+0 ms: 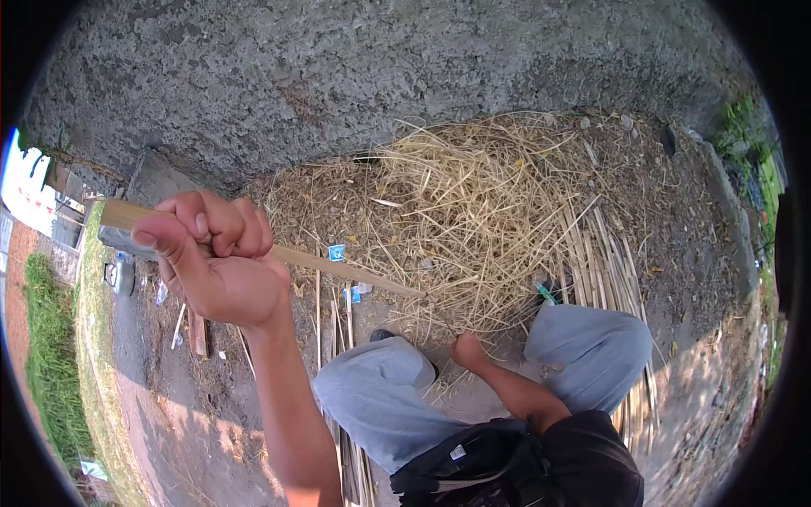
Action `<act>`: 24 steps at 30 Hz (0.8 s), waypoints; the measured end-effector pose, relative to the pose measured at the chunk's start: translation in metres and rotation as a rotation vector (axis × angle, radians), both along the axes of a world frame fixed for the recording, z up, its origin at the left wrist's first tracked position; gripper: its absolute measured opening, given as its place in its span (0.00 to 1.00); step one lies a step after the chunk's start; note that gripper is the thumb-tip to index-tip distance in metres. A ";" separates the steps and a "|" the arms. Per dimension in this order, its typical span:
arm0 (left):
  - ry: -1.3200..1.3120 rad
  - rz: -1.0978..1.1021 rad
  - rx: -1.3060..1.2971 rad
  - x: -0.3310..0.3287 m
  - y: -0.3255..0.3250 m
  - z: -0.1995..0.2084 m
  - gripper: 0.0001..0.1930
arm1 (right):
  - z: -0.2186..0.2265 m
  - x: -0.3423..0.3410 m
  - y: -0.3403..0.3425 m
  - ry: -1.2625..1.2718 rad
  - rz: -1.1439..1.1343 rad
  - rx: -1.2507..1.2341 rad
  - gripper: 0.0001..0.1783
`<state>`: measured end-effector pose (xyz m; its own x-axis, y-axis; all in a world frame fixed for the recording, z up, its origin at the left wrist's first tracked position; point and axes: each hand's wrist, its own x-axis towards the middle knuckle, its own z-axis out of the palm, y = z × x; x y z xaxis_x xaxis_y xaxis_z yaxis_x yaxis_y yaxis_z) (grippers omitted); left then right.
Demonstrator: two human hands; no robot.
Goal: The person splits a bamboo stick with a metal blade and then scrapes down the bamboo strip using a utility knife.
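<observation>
Raised at the left, my left hand [221, 253] is closed around a long flat bamboo strip [351, 271]. One end of the strip sticks out past my thumb; the other slopes down to the right, toward the ground between my knees. My right hand [468, 351] is low between my knees, close to that lower end, with its fingers curled in. Whatever it grips, if anything, is hidden from this view. Just beyond it lies a heap of thin pale shavings [473, 190].
Split strips [601, 262] lie in a bundle by my right knee, and more sticks [338, 329] lie by my left knee. A green bottle-like thing [545, 292] and blue packets [336, 253] rest on the dirt. A rough grey wall [363, 76] rises behind the heap.
</observation>
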<state>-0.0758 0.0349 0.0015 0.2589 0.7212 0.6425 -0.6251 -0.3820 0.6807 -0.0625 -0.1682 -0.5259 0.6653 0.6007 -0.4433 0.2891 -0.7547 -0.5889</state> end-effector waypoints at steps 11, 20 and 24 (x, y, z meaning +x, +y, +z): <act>-0.009 0.005 0.024 0.005 -0.001 0.002 0.24 | -0.020 0.053 -0.020 0.417 0.153 -0.296 0.11; 0.141 0.089 -0.117 0.021 0.005 0.013 0.22 | 0.098 0.078 0.003 0.586 -0.164 0.021 0.14; 0.308 -0.149 -0.037 0.017 0.002 0.027 0.20 | 0.231 0.083 0.004 0.485 -0.171 0.128 0.16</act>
